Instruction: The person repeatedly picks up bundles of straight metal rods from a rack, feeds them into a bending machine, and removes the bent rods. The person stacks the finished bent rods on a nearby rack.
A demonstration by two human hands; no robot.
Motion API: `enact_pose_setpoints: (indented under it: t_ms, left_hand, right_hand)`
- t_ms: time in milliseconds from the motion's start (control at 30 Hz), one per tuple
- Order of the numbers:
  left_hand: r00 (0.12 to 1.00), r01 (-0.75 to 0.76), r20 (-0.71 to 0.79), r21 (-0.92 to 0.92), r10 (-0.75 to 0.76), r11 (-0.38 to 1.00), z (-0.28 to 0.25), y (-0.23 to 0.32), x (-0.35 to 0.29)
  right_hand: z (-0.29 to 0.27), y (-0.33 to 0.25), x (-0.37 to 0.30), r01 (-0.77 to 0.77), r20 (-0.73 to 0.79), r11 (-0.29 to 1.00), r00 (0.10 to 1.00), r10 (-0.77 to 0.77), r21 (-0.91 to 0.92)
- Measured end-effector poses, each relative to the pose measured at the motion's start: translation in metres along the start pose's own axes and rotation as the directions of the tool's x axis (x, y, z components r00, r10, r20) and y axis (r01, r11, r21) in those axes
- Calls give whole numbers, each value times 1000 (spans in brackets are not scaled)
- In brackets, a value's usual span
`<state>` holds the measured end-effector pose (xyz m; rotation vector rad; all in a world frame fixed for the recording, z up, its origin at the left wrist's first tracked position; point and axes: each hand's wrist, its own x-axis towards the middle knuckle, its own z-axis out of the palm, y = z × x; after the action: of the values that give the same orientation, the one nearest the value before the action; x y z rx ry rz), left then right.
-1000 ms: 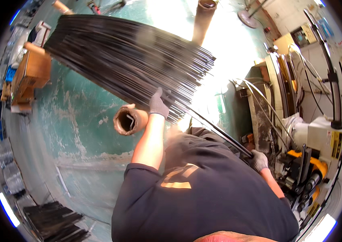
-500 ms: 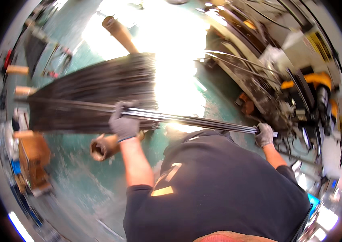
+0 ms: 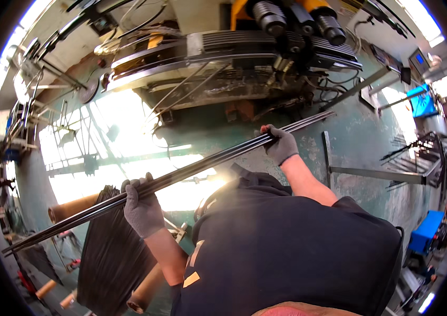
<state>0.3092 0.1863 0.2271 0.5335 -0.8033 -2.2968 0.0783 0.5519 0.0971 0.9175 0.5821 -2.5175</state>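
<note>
Several long, thin metal rods lie together in a bundle across the front of my body, slanting from low on the left to higher on the right. My left hand, in a grey glove, is wrapped round the bundle left of its middle. Toward the bundle's right end, my gloved right hand grips it too. Below and left of my left hand is a large stack of dark rods, which rests over brown cylinders. The held bundle passes over the top of that stack.
Ahead stands a long machine bed with more dark bars on it and a yellow-and-black machine head above. At the right are a metal floor frame and a blue box. Bright sunlight falls on the green floor.
My body has turned to the right, so the machine now lies ahead and the rod stack sits lower left. The held rods have come off the stack and are raised, with both hands still on them.
</note>
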Motion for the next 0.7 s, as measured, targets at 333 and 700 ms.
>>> enact_pose_setpoints:
  t_ms: [333, 700]
  left_hand:
    - [963, -158, 259, 314, 75, 936, 29, 36, 130]
    - [981, -193, 102, 580, 165, 791, 35, -18, 277]
  right_hand:
    - [15, -185, 29, 450, -190, 872, 855, -483, -191]
    - [173, -125, 47, 613, -192, 769, 745, -639, -182]
